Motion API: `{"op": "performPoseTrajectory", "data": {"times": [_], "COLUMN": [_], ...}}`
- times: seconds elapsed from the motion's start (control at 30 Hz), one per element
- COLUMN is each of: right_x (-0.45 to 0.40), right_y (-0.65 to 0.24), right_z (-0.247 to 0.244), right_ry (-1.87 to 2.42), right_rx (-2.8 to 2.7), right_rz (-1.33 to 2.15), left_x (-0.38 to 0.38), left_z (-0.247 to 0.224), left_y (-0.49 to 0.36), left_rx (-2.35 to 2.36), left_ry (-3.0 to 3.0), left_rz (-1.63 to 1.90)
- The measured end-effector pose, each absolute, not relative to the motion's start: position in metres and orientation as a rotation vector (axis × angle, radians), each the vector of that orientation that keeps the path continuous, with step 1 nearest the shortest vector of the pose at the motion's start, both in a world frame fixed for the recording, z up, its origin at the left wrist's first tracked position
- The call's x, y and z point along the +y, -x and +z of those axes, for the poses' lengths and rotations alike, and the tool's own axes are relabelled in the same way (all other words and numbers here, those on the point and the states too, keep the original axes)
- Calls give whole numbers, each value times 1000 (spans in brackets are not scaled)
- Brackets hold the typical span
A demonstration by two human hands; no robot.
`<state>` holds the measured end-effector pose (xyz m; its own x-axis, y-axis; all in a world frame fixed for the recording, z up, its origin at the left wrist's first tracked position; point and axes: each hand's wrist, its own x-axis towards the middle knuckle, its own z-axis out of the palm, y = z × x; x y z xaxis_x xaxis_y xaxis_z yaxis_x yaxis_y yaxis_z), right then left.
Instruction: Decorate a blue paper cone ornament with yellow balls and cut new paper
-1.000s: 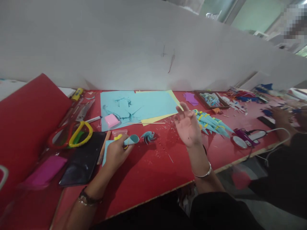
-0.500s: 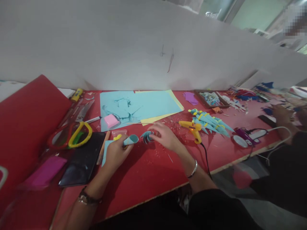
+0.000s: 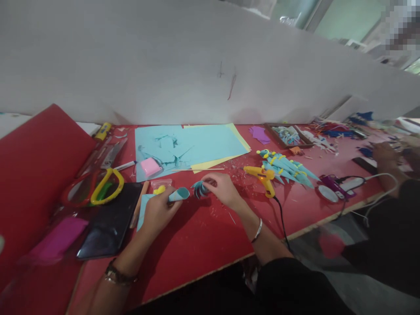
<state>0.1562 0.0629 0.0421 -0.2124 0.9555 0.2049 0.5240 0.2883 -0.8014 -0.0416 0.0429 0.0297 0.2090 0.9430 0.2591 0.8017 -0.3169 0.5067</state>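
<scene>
My left hand [image 3: 159, 213] is closed round a rolled light-blue paper tube [image 3: 179, 194], its open end pointing right. Just across from it, my right hand [image 3: 221, 188] pinches a fringed, curled blue paper piece [image 3: 199, 189] by its right side. A small gap separates the tube from the fringe. Beside my left wrist lies a flat blue paper piece [image 3: 143, 210]. Something small and yellow [image 3: 159, 190] rests behind the left knuckles. Right of my right hand stands a yellow glue gun [image 3: 262, 175] with a glowing orange light.
Blue sheets [image 3: 210, 144] and a pink block [image 3: 150, 166] lie at the back. Finished-looking blue paper cones [image 3: 288, 168] are piled right of the glue gun. At left are large scissors [image 3: 108, 188] and a black tablet-like slab [image 3: 111, 227]. A co-worker's hand [image 3: 383, 155] is far right.
My right hand has shifted slightly left with its fingers drawn closer together on the fringed paper. My left hand still holds the tube; the whole view has shifted a little.
</scene>
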Motion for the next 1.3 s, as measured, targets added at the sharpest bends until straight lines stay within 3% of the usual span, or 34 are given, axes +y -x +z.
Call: {"op": "performPoseTrajectory", "data": {"times": [0.43,0.73,0.87,1.07,1.3], "right_x": [66,63,60,54,46], "right_y": [-169,-167,-163,-158,-152], "right_z": [35,41,42,45,49], "right_ry": [1206,1102,1067,958,803], "right_rx": [-1439,-1157,-1209,-1467,-1815], "right_rz": [863,943,945,829,679], "left_x": [48,47,46,44,43], "left_z": [18,10,13,48,51], "left_y": [41,34,40,42,21], "left_rx": [1296,1376,1463,1454,1234], "left_ry": [-2450,-2593,-2678,-2392,-2478], "left_rz": [719,375,458,900,674]}}
